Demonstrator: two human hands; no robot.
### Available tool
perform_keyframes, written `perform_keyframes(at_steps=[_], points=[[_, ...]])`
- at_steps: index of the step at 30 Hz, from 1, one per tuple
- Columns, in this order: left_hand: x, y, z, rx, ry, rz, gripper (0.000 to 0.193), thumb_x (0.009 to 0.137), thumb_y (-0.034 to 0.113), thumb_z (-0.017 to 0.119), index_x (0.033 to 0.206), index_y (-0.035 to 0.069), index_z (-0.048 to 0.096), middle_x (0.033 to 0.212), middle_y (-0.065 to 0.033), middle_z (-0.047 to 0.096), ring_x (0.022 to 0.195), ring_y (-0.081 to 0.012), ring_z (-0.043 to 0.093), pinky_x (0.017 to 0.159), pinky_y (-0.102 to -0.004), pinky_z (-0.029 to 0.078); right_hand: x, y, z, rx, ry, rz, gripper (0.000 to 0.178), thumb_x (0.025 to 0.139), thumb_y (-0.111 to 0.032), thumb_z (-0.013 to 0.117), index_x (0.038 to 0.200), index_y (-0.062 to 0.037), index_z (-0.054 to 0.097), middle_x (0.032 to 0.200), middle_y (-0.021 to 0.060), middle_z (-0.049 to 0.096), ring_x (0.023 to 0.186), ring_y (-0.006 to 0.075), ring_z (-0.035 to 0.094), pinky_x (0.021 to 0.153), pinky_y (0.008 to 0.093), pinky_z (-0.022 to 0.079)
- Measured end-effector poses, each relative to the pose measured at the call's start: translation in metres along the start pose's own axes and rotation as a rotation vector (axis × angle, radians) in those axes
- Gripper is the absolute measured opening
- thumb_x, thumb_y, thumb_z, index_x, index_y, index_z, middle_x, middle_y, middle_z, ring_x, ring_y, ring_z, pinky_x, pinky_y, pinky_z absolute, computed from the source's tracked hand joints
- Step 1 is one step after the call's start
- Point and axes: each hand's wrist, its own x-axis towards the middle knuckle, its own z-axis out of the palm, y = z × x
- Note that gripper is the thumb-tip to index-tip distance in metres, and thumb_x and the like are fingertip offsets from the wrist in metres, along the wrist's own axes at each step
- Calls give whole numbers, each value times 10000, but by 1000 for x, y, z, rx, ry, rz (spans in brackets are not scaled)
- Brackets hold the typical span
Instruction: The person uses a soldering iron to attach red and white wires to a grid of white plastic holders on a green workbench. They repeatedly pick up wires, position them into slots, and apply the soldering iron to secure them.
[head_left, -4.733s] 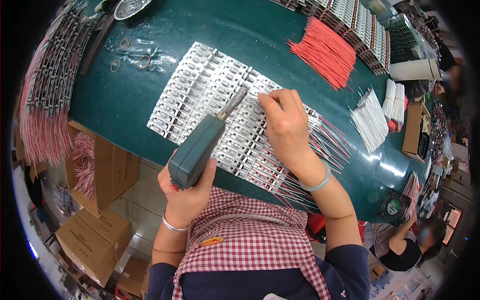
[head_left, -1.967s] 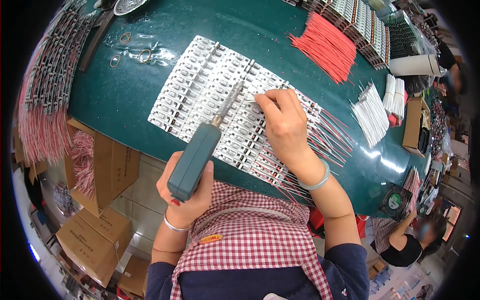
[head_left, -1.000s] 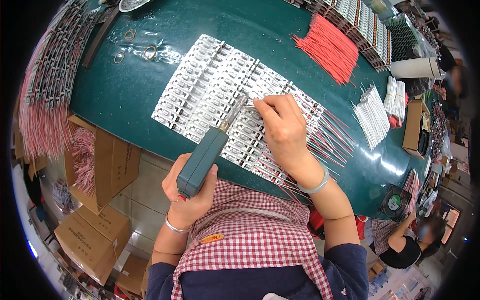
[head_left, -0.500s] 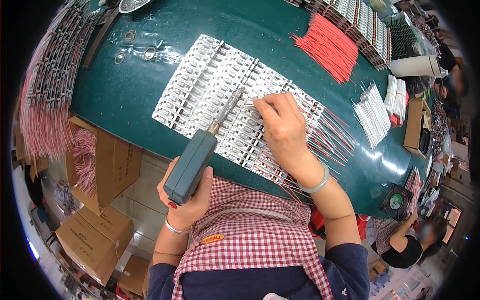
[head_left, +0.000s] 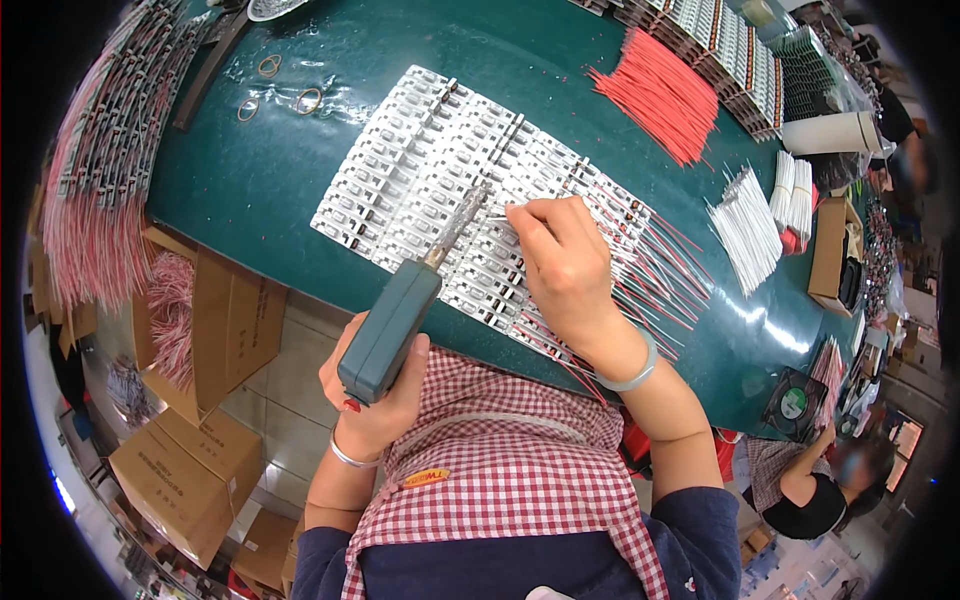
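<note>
My left hand (head_left: 385,420) is wrapped around the dark green body of a soldering gun (head_left: 388,325). Its metal tip points up and away, over the middle of a panel of white plastic parts (head_left: 385,165) laid in rows on the table. With thumb and forefinger, my right hand (head_left: 570,265) pinches a thin white wire (head_left: 498,217) by the tip of the gun, on the same rows. Whether tip and wire touch is too small to tell. Red and white wires (head_left: 665,270) trail from the panel's right-hand rows, partly beneath my right hand and wrist.
On the green table (head_left: 270,190) lie red wires (head_left: 660,95), white wires (head_left: 745,230) and rubber bands (head_left: 309,101). Stacked panels (head_left: 720,50) stand at the far right, wired ones (head_left: 120,150) at the left. Cardboard boxes (head_left: 190,480) sit lower left. Another person (head_left: 810,490) works at the right.
The view has shifted slightly, so the panel appears a little farther right. My right fingertips and the wire are slightly nearer to me. Both hands keep their hold.
</note>
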Motion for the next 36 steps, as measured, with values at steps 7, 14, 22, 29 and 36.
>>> perform_keyframes(at_steps=[7,14,22,29,36], points=[[-4,-4,0,1,-35,-64,233,776,-37,757,987,-72,663,921,-138,688,738,-185,664,658,-274,523,1,1,1,-14,-9,-8,303,697,48,637,997,24,672,923,99,606,834,254,585,638,342,505],[-3,-3,4,32,-40,-35,175,764,-68,744,922,-50,670,898,-124,679,725,-185,661,634,-273,518,3,0,0,-34,-26,-14,298,694,49,636,988,34,680,925,101,604,835,254,582,646,333,510],[-1,2,1,57,-28,-33,173,755,-75,739,911,-54,669,876,-131,676,717,-191,659,630,-279,517,3,1,1,-40,-22,-28,308,682,52,629,986,42,676,919,106,593,829,252,569,640,328,504],[-9,-2,-2,-17,29,-64,219,761,-49,743,970,-72,684,915,-157,690,756,-214,678,673,-289,531,4,1,2,-52,-9,-36,311,679,54,626,986,42,673,914,109,588,822,254,564,644,332,501],[-13,-5,-2,-25,20,-73,227,763,-52,739,981,-77,679,916,-158,692,755,-224,680,670,-293,530,2,1,4,-46,40,-41,301,693,49,629,991,41,669,910,109,599,812,254,572,652,335,499]])
